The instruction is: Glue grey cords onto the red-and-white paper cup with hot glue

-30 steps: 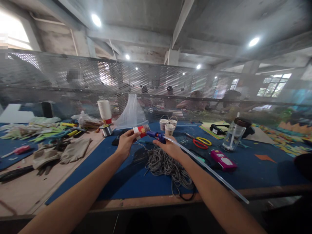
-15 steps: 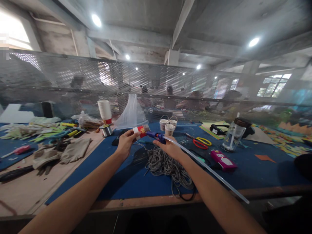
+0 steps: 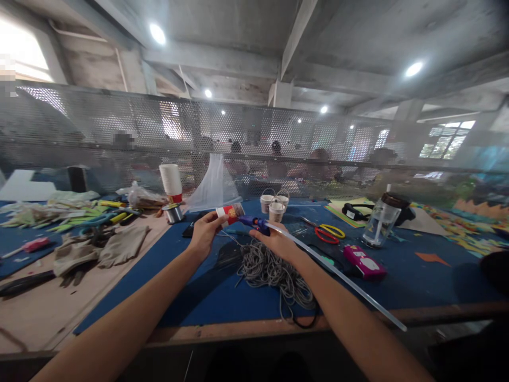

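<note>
Holds, above the middle of the bench [image 3: 59, 318], a red-and-white cup [image 3: 231, 213] between pinched fingers of the left hand [image 3: 204, 233] and a glue gun [image 3: 259, 224] in curled fingers of the right hand [image 3: 279, 243], beyond grey cord [image 3: 264, 262] near the front edge.

The cup [image 3: 228, 213] in your left hand [image 3: 205, 233] looks like smooth printed paper; the glue gun [image 3: 259, 225] in your right hand [image 3: 280, 244] looks like hard plastic, its glue stick [image 3: 338, 271] smooth and translucent; below your hands, the tangled cord [image 3: 270, 265] looks matt and fibrous; your mat [image 3: 191, 302] is matt; your gloves [image 3: 123, 245] look like rough, matt cloth; your spool [image 3: 174, 213] has a metallic shine; facing you, the screen [image 3: 147, 119] looks like perforated metal.
</note>
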Demonstrator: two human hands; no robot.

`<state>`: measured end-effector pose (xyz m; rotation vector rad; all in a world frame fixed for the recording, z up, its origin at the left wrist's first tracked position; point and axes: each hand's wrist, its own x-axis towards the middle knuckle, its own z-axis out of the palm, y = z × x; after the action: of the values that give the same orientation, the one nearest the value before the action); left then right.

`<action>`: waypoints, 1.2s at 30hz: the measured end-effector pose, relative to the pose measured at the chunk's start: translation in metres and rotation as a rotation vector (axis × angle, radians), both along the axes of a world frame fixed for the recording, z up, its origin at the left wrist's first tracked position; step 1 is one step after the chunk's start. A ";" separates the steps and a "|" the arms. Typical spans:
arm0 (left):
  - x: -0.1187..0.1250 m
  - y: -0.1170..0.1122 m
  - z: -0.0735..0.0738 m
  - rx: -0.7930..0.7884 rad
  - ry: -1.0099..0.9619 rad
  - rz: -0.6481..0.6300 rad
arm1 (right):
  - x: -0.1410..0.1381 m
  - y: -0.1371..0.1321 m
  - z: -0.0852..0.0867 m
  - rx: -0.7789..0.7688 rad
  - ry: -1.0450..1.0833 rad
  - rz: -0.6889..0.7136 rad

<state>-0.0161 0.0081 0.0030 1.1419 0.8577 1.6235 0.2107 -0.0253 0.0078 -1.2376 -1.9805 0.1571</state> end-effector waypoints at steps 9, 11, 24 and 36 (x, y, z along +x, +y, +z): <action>0.001 -0.003 0.003 -0.008 -0.001 0.007 | 0.001 -0.002 0.002 -0.022 0.002 0.013; 0.001 -0.003 0.003 -0.006 -0.001 0.001 | 0.001 -0.003 0.002 -0.018 0.007 0.015; 0.003 -0.004 0.002 -0.013 0.017 -0.010 | 0.000 -0.002 0.001 0.001 0.025 -0.003; 0.004 -0.001 -0.001 -0.024 0.044 -0.025 | -0.002 -0.006 0.005 -0.011 0.050 -0.043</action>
<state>-0.0118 0.0069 0.0022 1.1712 0.8853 1.5690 0.2090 -0.0309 0.0130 -1.2704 -1.9117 0.1763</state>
